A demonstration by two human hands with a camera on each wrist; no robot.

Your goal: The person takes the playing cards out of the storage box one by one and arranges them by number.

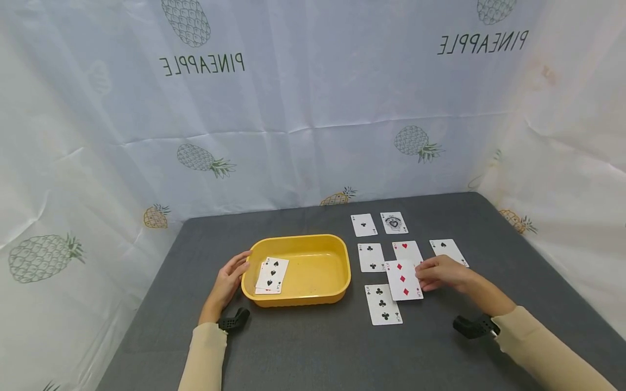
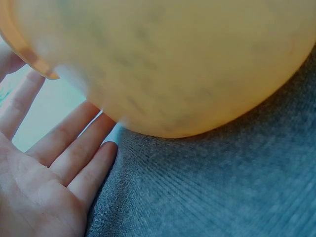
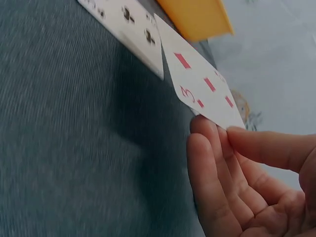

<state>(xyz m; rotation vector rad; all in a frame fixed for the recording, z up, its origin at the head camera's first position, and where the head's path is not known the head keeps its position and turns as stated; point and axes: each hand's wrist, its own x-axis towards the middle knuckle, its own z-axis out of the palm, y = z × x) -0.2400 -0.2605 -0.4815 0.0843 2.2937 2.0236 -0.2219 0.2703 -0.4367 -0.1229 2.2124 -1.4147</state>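
Observation:
My right hand [image 1: 444, 272] pinches a three of diamonds card [image 1: 403, 279] by its right edge between thumb and fingers. In the right wrist view this card [image 3: 205, 79] is tilted, raised off the table, with its lower left corner beside the three of clubs [image 3: 131, 29]. In the head view it overlaps the three of clubs [image 1: 383, 307] and the two of hearts [image 1: 407, 248]. Fingers of my left hand [image 1: 229, 279] touch the left side of a yellow tray [image 1: 313, 297]; the left wrist view shows them extended against its wall. Inside the tray, a three of spades [image 1: 272, 274] covers another card.
A two of clubs [image 1: 371, 257], an ace of clubs [image 1: 364, 225] and an ornate card [image 1: 394, 222] lie right of the tray. Beyond my right hand is a partly hidden spade card [image 1: 450, 251]. A pineapple-print curtain [image 1: 303, 163] borders the dark table [image 1: 313, 347].

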